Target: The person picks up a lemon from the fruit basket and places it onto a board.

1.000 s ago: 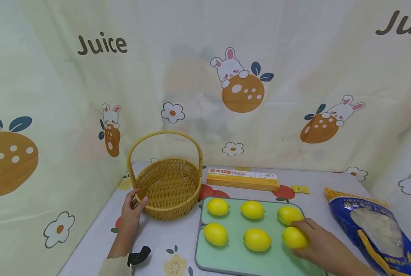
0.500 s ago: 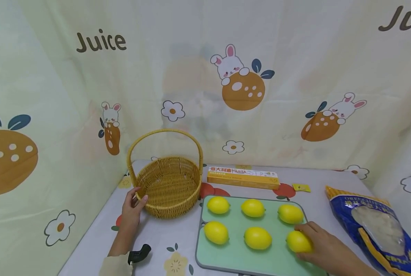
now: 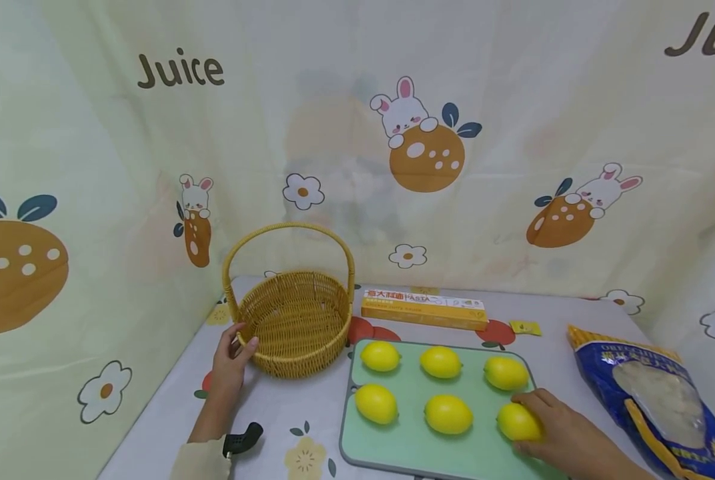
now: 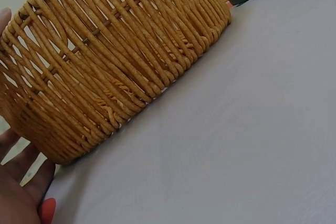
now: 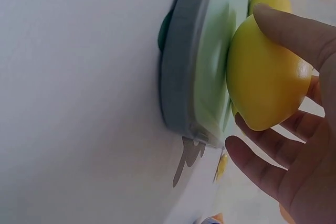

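Note:
A round wicker basket (image 3: 300, 365) with a tall arched handle stands at the left of the table. My left hand (image 3: 231, 360) holds its left side, thumb toward the front; in the left wrist view the fingers (image 4: 21, 163) reach behind the woven wall. On the right, several yellow lemons (image 3: 449, 414) lie in two rows on a pale green board (image 3: 411, 450) with a grey edge. My right hand (image 3: 558, 430) grips the front-right lemon (image 3: 518, 422) between thumb and fingers. In the right wrist view this lemon (image 5: 265, 77) sits close against the board's surface.
A yellow and white pasta box (image 3: 423, 310) lies behind the board, with a small yellow packet (image 3: 525, 328) to its right. A blue and yellow pasta bag (image 3: 651, 393) lies at the far right. Printed cloth hangs behind and beside the table.
The right hand has shifted the front-right lemon slightly right and toward me, away from the lemon behind it, then held still. The left hand stays on the basket.

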Demonstrator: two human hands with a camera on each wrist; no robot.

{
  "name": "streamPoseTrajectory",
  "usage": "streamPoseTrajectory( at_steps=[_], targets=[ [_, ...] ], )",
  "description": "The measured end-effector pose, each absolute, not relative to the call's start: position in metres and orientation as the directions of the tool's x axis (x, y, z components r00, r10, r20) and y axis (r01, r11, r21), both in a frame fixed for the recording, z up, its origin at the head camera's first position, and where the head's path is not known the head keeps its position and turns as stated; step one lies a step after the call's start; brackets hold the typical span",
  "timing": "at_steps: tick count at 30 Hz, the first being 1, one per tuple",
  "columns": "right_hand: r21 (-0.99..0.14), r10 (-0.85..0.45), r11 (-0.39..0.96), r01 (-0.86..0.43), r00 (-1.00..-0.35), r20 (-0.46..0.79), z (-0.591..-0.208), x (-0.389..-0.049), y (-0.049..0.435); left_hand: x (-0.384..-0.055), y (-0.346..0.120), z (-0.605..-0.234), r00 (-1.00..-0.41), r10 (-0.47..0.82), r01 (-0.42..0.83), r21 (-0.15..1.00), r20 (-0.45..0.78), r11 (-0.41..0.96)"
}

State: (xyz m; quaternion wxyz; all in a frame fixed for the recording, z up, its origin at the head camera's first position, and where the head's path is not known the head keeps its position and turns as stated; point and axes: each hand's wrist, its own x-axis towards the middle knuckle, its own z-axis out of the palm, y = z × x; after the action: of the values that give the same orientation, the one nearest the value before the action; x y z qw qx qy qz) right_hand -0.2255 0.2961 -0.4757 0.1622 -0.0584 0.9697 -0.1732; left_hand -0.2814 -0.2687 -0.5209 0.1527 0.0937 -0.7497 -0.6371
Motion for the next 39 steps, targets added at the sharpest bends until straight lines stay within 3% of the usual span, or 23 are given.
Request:
streamPoseTrajectory(
  at_steps=[14, 23, 34, 39],
  targets=[
    [-0.326, -0.14, 0.944, -0.051, -0.957, -0.255, -0.467, -0.223, 0.299, -0.288, -0.263, -0.515, -0.939, -0.322, 0.064, 0.982, 0.12, 0.179],
    [-0.323, -0.185, 0.94, -0.112, -0.961, -0.205, -0.465, -0.225, 0.293, -0.283, -0.263, -0.518, -0.941, -0.317, 0.063, 0.983, 0.116, 0.171],
    [-0.409, -0.193, 0.91, -0.067, -0.942, -0.275, -0.463, -0.213, 0.29, -0.284, -0.26, -0.52, -0.942, -0.315, 0.07, 0.987, 0.113, 0.145],
    [-0.382, -0.208, 0.918, -0.11, -0.952, -0.226, -0.463, -0.211, 0.289, -0.284, -0.261, -0.521, -0.942, -0.319, 0.067, 0.989, 0.107, 0.134]
  ],
)
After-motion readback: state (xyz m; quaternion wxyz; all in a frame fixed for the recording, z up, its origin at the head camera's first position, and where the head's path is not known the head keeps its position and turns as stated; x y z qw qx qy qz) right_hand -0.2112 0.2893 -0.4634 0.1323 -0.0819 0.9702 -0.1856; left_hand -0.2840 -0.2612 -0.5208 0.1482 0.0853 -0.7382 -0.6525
